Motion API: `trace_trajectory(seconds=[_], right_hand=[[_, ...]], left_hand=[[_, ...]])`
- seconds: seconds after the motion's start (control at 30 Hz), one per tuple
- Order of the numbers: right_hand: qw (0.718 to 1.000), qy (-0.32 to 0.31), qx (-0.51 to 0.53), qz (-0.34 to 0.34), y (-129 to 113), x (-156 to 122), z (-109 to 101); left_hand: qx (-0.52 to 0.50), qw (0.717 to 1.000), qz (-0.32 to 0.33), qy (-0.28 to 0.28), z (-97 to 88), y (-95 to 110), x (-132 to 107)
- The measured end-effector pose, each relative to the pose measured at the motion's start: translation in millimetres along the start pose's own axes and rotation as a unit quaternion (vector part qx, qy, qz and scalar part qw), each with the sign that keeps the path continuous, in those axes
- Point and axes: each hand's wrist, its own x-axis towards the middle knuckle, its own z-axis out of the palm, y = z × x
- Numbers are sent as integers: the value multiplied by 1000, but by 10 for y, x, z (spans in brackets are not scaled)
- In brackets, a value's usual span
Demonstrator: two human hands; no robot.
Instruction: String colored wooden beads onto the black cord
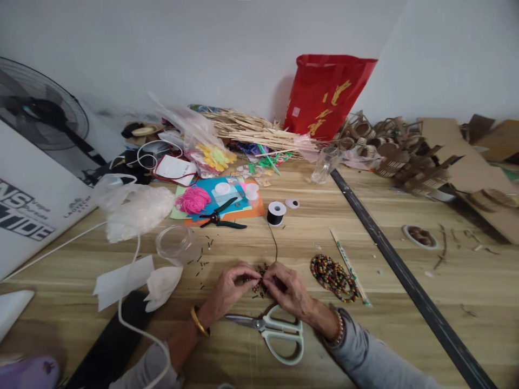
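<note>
My left hand [232, 289] and my right hand [288, 290] meet fingertip to fingertip over a small heap of dark beads [261, 281] on the wooden table [389, 324]. Both hands are pinched; what sits between the fingers is too small to name. A black thread [274, 243] runs from the beads up to a black spool [276, 213]. Pale green scissors [275, 330] lie under my wrists. A coil of multicoloured strung beads [333, 276] rests just right of my right hand.
A clear jar lid [177, 243], black pliers [222, 217], pink yarn [193, 200] and coloured paper lie beyond. A red bag [326, 94], bamboo sticks [247, 128], cardboard pieces [430, 156] and a fan [36, 105] line the back. A dark bar [405, 275] crosses diagonally at right.
</note>
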Motion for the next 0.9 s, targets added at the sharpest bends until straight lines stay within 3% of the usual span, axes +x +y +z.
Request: trace_trajectory(seconds=[0.9], right_hand=[[1000,-1,1,5,6,-8,-2]], left_hand=[[1,1000,1,4,-13,39,2]])
